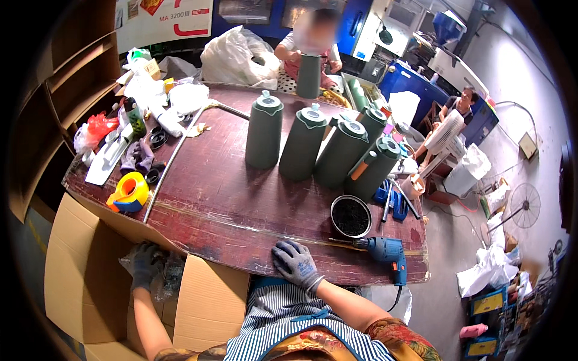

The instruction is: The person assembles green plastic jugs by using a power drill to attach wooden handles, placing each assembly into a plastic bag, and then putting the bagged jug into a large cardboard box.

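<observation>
My left hand (146, 265), in a grey glove, reaches down into an open cardboard box (211, 295) at the table's near left. Its fingers curl on a clear plastic bag (170, 278) with something dark inside; the contents are hard to make out. My right hand (296, 263), gloved too, lies flat on the near table edge with its fingers stretched out and nothing in it. Beyond it stand several dark green jugs with lids, one of them a front jug (263, 135). A blue power drill (385, 249) lies to its right, near a round tub (351, 216) of black bits.
A metal rod (174, 157) and an orange-yellow tape dispenser (130, 190) lie on the left of the wooden table (205, 222). Across it, a person (310, 45) sits behind another green jug (309, 77). Shelves (72, 90) stand left; a white fan (447, 133) stands right, near another seated person.
</observation>
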Motion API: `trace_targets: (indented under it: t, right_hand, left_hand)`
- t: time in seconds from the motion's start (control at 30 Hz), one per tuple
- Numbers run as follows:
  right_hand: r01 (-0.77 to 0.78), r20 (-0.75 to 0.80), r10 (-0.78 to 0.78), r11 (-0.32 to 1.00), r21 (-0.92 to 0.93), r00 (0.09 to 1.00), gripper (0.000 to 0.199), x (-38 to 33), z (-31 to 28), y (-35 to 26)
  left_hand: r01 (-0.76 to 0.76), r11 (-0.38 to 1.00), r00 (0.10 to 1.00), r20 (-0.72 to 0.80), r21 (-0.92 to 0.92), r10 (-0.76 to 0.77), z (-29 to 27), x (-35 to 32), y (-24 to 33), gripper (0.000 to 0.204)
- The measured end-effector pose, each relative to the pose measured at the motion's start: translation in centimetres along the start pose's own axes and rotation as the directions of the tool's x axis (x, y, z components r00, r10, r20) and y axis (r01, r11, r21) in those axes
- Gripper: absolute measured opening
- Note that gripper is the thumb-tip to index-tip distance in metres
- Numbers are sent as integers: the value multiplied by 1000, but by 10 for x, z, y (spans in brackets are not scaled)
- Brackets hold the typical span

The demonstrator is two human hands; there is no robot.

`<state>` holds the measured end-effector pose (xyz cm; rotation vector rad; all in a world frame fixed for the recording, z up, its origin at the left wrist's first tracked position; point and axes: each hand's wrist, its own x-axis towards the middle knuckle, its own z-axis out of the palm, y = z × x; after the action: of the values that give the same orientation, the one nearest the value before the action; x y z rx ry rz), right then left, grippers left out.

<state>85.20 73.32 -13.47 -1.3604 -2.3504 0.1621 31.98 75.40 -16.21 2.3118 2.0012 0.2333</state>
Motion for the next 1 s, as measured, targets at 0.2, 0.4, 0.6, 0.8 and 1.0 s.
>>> trace_targets:
  t: [0.2,0.4,0.6,0.8,1.0]
  right_hand:
    - [27,-36,-26,999,31,999,50,-1,8,0]
    - [72,-73,-67,995,71,995,49,2,10,1]
    - [61,-114,-51,994,87,992,45,-6,10,12]
    - [80,-234,-15,958,274,972,48,-7,11,9]
    - [30,-232,93,878,479,968,55,-12,5,24]
  left_hand:
    - [849,501,382,-465,-164,-799,60,-67,-53,57]
    - [530,350,734,211,-773,-646,139,-50,-93,58]
    - [683,376,595,179,-626,-784,115,-41,-74,59]
    - [843,314,219,-256,-437,-942,20,-81,-53,61]
    - [195,963,196,-969,187,149,-184,2,177,43]
